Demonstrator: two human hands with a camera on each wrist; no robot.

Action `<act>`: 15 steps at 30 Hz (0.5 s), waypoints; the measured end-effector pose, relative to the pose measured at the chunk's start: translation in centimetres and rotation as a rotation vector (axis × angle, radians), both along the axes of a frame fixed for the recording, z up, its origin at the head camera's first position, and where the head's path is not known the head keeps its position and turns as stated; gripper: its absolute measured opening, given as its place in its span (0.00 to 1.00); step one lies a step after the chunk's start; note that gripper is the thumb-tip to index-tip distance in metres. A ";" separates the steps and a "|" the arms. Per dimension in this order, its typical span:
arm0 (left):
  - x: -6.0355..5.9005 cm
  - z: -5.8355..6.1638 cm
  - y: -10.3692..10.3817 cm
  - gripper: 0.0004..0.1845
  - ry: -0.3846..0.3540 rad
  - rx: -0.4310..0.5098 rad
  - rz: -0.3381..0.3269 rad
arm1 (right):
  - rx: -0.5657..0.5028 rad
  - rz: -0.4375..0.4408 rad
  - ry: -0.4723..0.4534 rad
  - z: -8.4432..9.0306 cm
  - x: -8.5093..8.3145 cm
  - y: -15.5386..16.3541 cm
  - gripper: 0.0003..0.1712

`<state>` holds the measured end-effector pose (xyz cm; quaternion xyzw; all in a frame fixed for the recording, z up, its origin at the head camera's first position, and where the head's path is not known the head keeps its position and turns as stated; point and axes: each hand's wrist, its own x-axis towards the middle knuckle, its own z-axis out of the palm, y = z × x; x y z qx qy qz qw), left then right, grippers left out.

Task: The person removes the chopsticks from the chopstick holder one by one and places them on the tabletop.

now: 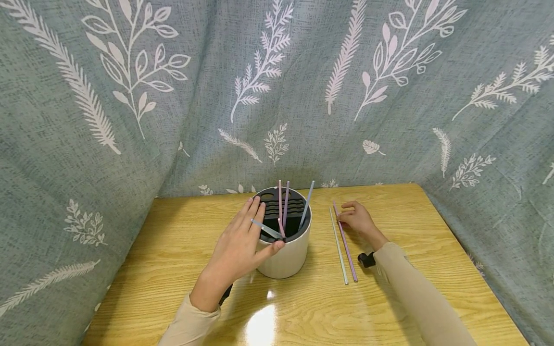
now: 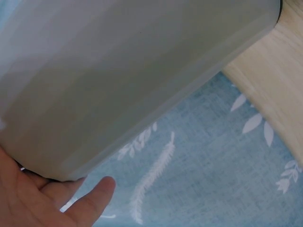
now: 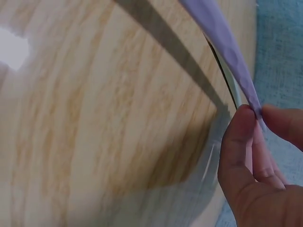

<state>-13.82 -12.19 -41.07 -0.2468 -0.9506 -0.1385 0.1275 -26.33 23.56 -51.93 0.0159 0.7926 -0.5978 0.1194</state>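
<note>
My left hand (image 1: 238,245) rests on the rim of a white round holder (image 1: 285,262) with a black slotted top (image 1: 270,206). Its fingers lie fairly straight across the left side, the thumb along the front edge. In the right wrist view, my right hand (image 3: 251,156) pinches a purple straw (image 3: 222,42) between thumb and fingertip. That straw slants beside the holder in the head view, next to a pale green straw (image 1: 339,250) on the table. Several straws lean in the holder, among them a pink straw (image 1: 280,199) and a blue straw (image 1: 308,199).
The wooden table (image 1: 182,259) runs back to a grey-green leaf-patterned cloth (image 1: 303,129), which also hangs on both sides. A bright light reflection lies on the tabletop in front of the holder.
</note>
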 end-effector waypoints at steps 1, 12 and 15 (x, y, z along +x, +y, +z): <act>0.0 0.0 0.0 0.53 -0.002 -0.001 0.000 | 0.010 0.004 0.001 0.0 0.0 0.0 0.30; 0.0 0.0 0.0 0.53 -0.016 -0.004 0.002 | -0.006 -0.029 -0.018 -0.4 0.1 0.0 0.27; 0.0 0.1 0.0 0.53 -0.017 -0.002 0.003 | -0.037 -0.046 -0.016 -0.4 0.4 0.0 0.27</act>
